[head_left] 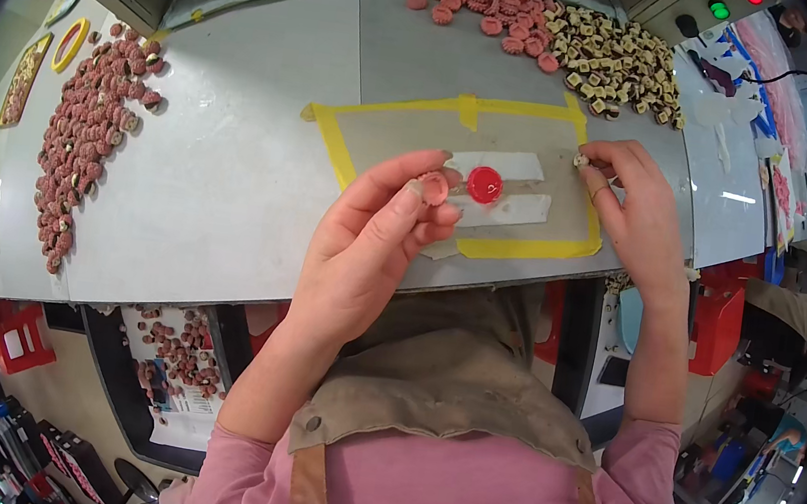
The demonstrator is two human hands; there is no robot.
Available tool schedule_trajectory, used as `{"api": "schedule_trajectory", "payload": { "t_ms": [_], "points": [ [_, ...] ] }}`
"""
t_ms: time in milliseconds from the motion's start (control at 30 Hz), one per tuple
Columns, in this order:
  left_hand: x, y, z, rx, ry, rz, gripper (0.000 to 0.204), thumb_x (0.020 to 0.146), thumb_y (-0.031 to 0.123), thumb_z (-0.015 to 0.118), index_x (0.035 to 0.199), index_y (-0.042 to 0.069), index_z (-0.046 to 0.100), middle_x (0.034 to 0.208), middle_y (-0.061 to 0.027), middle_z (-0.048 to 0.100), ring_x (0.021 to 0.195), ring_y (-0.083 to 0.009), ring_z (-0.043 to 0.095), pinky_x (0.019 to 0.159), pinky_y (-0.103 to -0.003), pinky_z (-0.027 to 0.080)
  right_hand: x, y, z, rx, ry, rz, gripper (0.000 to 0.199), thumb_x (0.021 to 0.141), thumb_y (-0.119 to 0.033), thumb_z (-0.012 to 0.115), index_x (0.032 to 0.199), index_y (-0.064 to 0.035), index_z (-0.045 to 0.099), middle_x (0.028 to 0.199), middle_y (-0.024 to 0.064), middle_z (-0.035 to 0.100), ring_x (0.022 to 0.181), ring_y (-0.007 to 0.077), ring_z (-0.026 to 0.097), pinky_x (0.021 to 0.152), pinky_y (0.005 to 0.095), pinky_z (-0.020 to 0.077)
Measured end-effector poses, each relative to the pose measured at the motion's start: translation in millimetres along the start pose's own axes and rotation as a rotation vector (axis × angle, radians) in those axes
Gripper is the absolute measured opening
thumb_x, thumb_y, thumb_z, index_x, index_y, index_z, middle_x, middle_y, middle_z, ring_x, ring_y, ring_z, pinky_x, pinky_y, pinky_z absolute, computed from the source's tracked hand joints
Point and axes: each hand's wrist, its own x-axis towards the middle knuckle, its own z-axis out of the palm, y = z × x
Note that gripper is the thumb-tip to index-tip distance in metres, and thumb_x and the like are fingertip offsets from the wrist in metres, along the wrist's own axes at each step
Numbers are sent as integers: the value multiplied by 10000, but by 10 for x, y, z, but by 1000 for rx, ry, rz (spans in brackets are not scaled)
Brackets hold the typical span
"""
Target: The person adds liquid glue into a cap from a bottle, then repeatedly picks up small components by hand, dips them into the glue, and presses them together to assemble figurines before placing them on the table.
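Observation:
Between thumb and fingers, my left hand (356, 246) holds a small pink cap-shaped piece with a scalloped rim (434, 189), its hollow side showing. My right hand (641, 221) pinches a small cream-and-dark piece (581, 160) above the right edge of a yellow tape frame (529, 251). Inside that frame, a round red disc (484, 184) lies between two white strips (507, 165) on the table. The disc is just right of my left fingertips and apart from my right hand.
Loose pink caps (499, 7) and cream-and-dark pieces (613, 64) are heaped at the back. Reddish two-tone pieces (89, 143) spread along the left, near a yellow ring (70, 45). More lie in an open drawer (185, 351) below. A box with lit buttons (699, 16) stands back right.

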Motion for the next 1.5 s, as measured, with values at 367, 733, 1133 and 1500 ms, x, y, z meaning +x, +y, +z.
{"api": "schedule_trajectory", "payload": {
  "t_ms": [367,733,1133,1500],
  "points": [
    [5,-15,60,44,33,15,383,968,157,522,1326,37,458,1179,-60,552,966,-103,564,905,-263,457,59,-465,390,126,24,-264,176,817,-34,641,991,-23,619,881,112,560,831,272,570,717,348,483],
    [3,-7,33,75,47,30,312,968,152,533,1259,42,509,1129,-34,564,991,-120,567,873,-267,453,61,-503,436,47,67,-353,194,775,-21,666,963,-29,616,865,100,547,825,275,560,712,367,478],
    [29,-54,162,153,125,76,320,953,138,562,1241,8,512,1170,-71,589,1032,-141,585,901,-272,459,-67,-379,506,594,70,-56,176,886,-31,587,1060,-10,582,967,58,582,871,166,573,772,275,467],
    [32,-188,232,321,86,153,265,941,78,572,1187,-18,549,1147,-71,593,1053,-130,571,926,-275,465,-184,-517,611,1010,91,-33,176,927,-20,542,1101,-9,562,1054,42,583,947,115,557,834,243,445]
  ]
}}
